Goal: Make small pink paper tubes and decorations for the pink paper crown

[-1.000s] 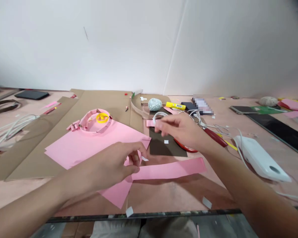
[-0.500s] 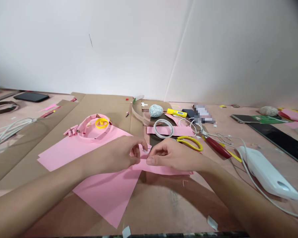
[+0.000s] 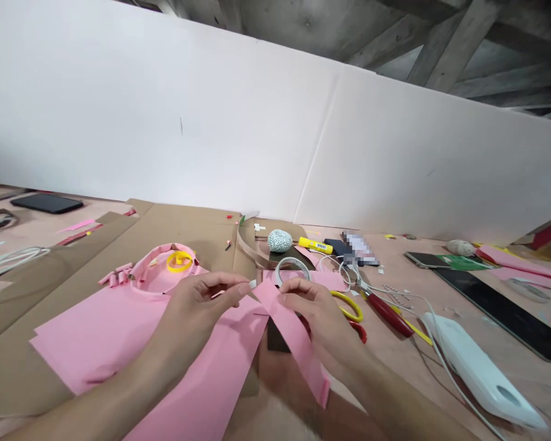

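Observation:
My right hand (image 3: 324, 315) pinches a pink paper strip (image 3: 296, 334) near its upper end. The strip slants down to the right, and its lower end is folded. Just left of it, my left hand (image 3: 195, 309) is closed in a pinch, with a small whitish piece of tape (image 3: 253, 283) at the fingertips. Below my left arm lie large pink paper sheets (image 3: 92, 324). A roll of tape (image 3: 294, 262) is just beyond my right hand, beside yellow-handled scissors (image 3: 351, 304).
A curled pink paper band (image 3: 140, 278) with a yellow paper ring (image 3: 179, 261) lies on the left. Further back are a speckled stone (image 3: 280, 241) and a yellow glue stick (image 3: 315, 245). Right of my hands lie a red-handled tool (image 3: 388, 315), a white device (image 3: 482, 367) and cables.
The pink strip has been lifted off the table in my right hand. My left hand has moved left, away from the right. The view has tilted up.

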Available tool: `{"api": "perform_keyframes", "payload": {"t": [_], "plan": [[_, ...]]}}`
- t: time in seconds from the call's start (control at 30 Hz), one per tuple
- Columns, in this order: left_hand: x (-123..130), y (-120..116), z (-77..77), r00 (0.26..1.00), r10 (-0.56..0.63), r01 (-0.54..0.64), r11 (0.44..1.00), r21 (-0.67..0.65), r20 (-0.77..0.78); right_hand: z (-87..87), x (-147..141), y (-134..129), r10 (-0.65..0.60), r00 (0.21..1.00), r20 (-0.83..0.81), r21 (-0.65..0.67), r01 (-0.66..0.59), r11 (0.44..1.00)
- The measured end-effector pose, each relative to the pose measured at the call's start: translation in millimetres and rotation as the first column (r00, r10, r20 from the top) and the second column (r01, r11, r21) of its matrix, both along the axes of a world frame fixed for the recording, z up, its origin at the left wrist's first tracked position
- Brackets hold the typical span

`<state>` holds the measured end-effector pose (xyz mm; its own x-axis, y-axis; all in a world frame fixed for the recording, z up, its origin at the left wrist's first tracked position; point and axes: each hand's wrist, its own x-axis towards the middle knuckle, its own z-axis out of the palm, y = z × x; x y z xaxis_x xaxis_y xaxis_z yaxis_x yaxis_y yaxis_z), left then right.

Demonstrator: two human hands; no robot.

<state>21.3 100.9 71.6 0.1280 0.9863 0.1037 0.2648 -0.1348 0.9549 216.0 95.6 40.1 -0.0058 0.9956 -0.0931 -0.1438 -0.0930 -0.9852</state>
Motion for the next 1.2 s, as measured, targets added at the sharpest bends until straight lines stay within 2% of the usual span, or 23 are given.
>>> {"api": "perform_keyframes", "payload": {"t": [0.17, 0.27, 0.4, 0.6, 0.83, 1.03, 1.2], "plan": [[-0.9, -1.3, -10.4, 0.998, -0.013, 0.016, 0.999, -0.049, 0.059, -1.4, -13.4, -7.7, 0.003, 0.98, -0.2, -0.13, -0.03, 0.991], [-0.1, -2.2, -11.9, 0.997, -0.029, 0.034, 0.997, -0.062, 0.069, -3.6, -15.6, -9.5, 0.056, 0.971, -0.234, -0.152, -0.093, 0.984], [-0.6, -2.4, -12.6, 0.997, -0.054, 0.057, 0.996, -0.072, 0.052, -6.5, -16.8, -12.5, 0.096, 0.979, -0.181, -0.12, -0.119, 0.986], [-4.1, -0.7, -11.5, 0.997, -0.076, 0.076, 0.996, -0.045, -0.009, -12.9, -18.3, -11.9, 0.023, 0.996, -0.086, -0.088, -0.031, 0.996], [-3.0, 0.0, -13.7, 0.984, -0.156, 0.164, 0.981, -0.104, 0.083, -19.2, -21.1, -10.2, 0.057, 0.998, -0.02, -0.054, -0.058, 0.997], [-5.4, 1.0, -15.7, 0.983, -0.177, 0.177, 0.984, -0.011, -0.037, -20.3, -22.6, -13.9, 0.086, 0.994, 0.065, 0.022, -0.087, 0.996], [-4.4, -2.2, -11.3, 0.977, -0.174, 0.181, 0.982, 0.054, -0.12, -23.5, -22.4, -16.4, 0.106, 0.994, 0.04, -0.015, -0.105, 0.994]]}}
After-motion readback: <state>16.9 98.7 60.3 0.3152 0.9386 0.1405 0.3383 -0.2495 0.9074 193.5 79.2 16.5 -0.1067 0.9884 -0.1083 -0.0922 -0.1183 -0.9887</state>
